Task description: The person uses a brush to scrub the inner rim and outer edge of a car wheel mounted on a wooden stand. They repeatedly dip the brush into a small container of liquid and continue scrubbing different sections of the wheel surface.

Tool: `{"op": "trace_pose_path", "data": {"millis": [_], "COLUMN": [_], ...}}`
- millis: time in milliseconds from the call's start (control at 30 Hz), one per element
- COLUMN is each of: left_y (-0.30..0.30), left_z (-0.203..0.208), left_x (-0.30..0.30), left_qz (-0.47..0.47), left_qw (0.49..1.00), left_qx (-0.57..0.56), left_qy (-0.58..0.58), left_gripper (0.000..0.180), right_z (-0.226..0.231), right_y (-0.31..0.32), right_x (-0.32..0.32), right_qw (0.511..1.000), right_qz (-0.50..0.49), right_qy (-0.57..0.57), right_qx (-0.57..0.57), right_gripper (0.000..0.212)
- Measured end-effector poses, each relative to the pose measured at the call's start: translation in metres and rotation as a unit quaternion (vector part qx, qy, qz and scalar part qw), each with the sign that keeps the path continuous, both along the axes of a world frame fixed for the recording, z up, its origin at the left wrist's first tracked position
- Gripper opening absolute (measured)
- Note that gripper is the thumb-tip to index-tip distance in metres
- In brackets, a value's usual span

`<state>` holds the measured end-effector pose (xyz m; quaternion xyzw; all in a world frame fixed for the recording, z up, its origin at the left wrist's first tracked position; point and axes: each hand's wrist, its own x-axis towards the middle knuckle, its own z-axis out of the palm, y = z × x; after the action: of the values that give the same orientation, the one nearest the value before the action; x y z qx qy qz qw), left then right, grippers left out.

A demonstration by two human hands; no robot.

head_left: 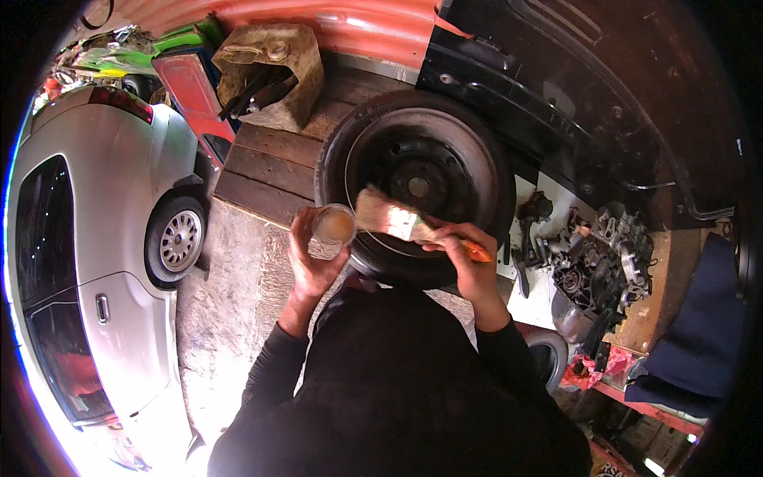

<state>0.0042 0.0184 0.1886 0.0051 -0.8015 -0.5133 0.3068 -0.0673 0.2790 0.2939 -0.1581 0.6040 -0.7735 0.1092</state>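
My left hand (312,266) is wrapped round a small clear cup (334,226) with a tan content in it. In my right hand (469,266) is a wide paintbrush (397,220) with an orange-tipped handle, its pale bristles pointing left, close to the cup's rim. Whether the bristles touch the cup I cannot tell. Beneath both hands a black tire on a dark steel wheel (383,145) lies flat on wooden boards. The brush hides part of the wheel's near side.
A cut-open tan jerrycan (274,60) with dark tools inside stands behind the wheel. Greasy engine parts (596,274) lie at the right, below a black panel (548,103). Another tire (547,358) is low at the right. A silver car (119,262) stands at the left.
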Motion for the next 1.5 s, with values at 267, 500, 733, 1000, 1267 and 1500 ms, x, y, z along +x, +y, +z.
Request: {"op": "trace_pose_path", "data": {"millis": [267,500,733,1000,1267,1500], "left_y": [0.042,0.052,0.058,0.057,0.056,0.052], "left_z": [0.018,0.025,0.02,0.024,0.023,0.024], "left_x": [0.008,0.005,-0.001,-0.004,-0.002,0.001], "left_qz": [-0.046,-0.063,-0.089,-0.101,-0.104,-0.064], "left_qw": [0.999,0.997,0.996,0.993,0.994,0.996], "left_qx": [-0.019,-0.034,-0.004,-0.048,-0.035,-0.018], "left_qy": [0.01,-0.012,-0.03,-0.027,-0.025,-0.063], "left_gripper": [0.102,0.097,0.1,0.101,0.101,0.101], "right_z": [0.039,0.044,0.047,0.044,0.041,0.034], "right_y": [0.002,0.007,0.012,0.011,0.008,0.014], "right_x": [-0.008,-0.01,-0.021,-0.025,-0.025,-0.031], "right_qw": [0.928,0.902,0.898,0.884,0.897,0.956], "right_qz": [0.156,0.185,0.189,0.207,0.196,0.124], "right_qy": [0.266,0.27,0.272,0.268,0.258,0.193], "right_qx": [0.208,0.28,0.29,0.322,0.3,0.183], "right_gripper": [0.009,0.014,0.015,0.016,0.016,0.013]}}
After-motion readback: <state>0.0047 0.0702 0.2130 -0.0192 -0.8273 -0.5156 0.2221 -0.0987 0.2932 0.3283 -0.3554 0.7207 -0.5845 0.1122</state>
